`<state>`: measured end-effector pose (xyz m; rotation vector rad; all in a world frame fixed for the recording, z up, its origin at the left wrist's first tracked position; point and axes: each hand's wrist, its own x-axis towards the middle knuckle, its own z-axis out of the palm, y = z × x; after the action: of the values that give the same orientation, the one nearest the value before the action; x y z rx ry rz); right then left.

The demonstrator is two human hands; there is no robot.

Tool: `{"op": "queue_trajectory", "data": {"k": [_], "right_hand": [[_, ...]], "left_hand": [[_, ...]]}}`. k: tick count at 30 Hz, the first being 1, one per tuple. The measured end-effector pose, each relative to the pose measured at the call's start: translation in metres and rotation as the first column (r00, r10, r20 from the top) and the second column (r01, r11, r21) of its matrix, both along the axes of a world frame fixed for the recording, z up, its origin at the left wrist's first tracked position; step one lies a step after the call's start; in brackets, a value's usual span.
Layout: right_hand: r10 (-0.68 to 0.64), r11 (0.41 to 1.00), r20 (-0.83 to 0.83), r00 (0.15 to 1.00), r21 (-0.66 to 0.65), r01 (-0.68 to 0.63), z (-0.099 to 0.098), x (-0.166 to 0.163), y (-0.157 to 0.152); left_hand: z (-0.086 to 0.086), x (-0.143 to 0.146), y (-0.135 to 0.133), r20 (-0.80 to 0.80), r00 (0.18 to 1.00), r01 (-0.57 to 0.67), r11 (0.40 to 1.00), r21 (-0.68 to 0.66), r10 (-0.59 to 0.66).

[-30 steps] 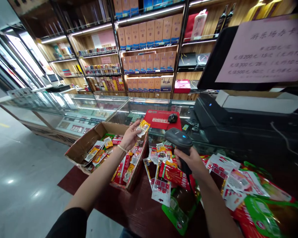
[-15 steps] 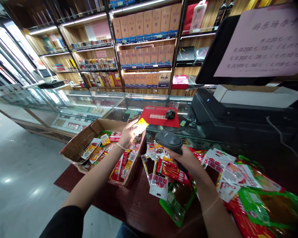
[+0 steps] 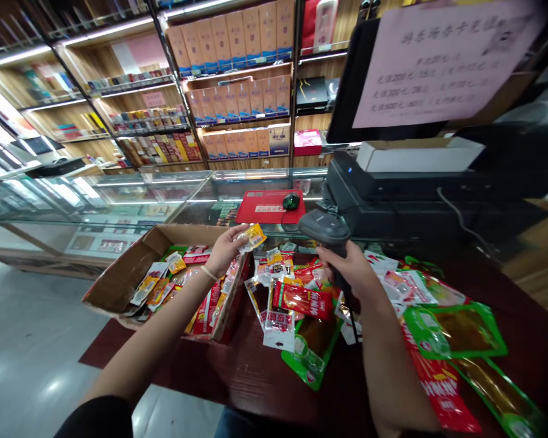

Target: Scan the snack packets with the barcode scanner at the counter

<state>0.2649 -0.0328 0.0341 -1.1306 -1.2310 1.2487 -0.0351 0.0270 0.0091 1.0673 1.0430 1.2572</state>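
Note:
My left hand [image 3: 223, 250] pinches a small yellow snack packet [image 3: 252, 236] and holds it up above the right edge of a cardboard box [image 3: 119, 281] full of snack packets. My right hand [image 3: 354, 267] is wrapped round the handle of a black barcode scanner [image 3: 325, 228], whose head faces left toward the yellow packet, a short way from it. Below the scanner, loose red and white snack packets [image 3: 296, 301] lie in a heap on the dark wooden counter [image 3: 256, 371].
Green and red packets [image 3: 452, 331] spread across the counter at the right. Behind stand a black till with monitor [image 3: 393, 194], a red mouse pad with a mouse [image 3: 269, 207], glass display cases [image 3: 132, 194] and shelves of boxed goods [image 3: 237, 97].
The view has swung to the right and down. My left hand kept the yellow packet raised while the scanner in my right hand rose a little and came closer to the packet.

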Motion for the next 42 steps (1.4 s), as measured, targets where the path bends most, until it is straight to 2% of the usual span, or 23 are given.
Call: {"op": "queue_trajectory", "data": {"k": [3,6,11,13,16,21,25,28,31,36,42], "right_hand": [[-0.072,0.997,-0.062,0.996,0.009,0.073,0.005,0.023,0.0],[-0.117,0.992,-0.117,0.986,0.026,0.121,0.008,0.039,-0.002],[-0.12,0.991,-0.143,0.982,0.038,0.127,0.012,0.05,-0.005],[-0.114,0.991,-0.141,0.983,0.048,0.122,0.013,0.05,-0.005],[-0.105,0.992,-0.141,0.984,0.052,0.113,0.014,0.047,-0.005],[-0.051,0.997,-0.149,0.988,0.043,0.058,0.015,0.036,-0.007],[0.001,1.0,-0.132,0.991,0.021,0.001,0.015,0.023,-0.007],[0.066,0.998,-0.076,0.995,0.025,-0.065,0.01,0.009,-0.005],[0.142,0.99,-0.019,0.99,0.001,-0.142,0.005,-0.009,-0.002],[0.202,0.978,0.058,0.978,-0.066,-0.198,0.003,-0.047,-0.001],[0.306,0.947,0.086,0.948,-0.134,-0.293,0.004,-0.093,0.0]], "left_hand": [[-0.006,0.025,0.0,-0.109,0.99,0.087,0.994,-0.064,-0.094],[-0.015,0.055,0.001,-0.114,0.968,0.204,0.966,-0.157,-0.223],[-0.024,0.09,0.002,-0.112,0.863,0.462,0.859,-0.222,-0.493],[-0.025,0.092,0.005,-0.144,0.85,0.47,0.854,-0.224,-0.506],[-0.023,0.084,0.01,-0.161,0.894,0.383,0.899,-0.215,-0.419],[-0.004,0.055,0.009,-0.146,0.952,0.241,0.952,-0.187,-0.27],[0.013,0.016,0.007,-0.156,0.975,0.14,0.983,-0.118,-0.158],[0.017,-0.024,0.007,-0.18,0.983,0.023,0.994,-0.107,-0.042],[0.012,-0.067,0.001,-0.244,0.969,-0.054,0.994,-0.099,0.028],[-0.006,-0.126,-0.013,-0.481,0.876,-0.058,0.988,-0.145,-0.019],[-0.032,-0.16,-0.019,-0.681,0.689,0.109,0.964,-0.243,-0.249]]}}
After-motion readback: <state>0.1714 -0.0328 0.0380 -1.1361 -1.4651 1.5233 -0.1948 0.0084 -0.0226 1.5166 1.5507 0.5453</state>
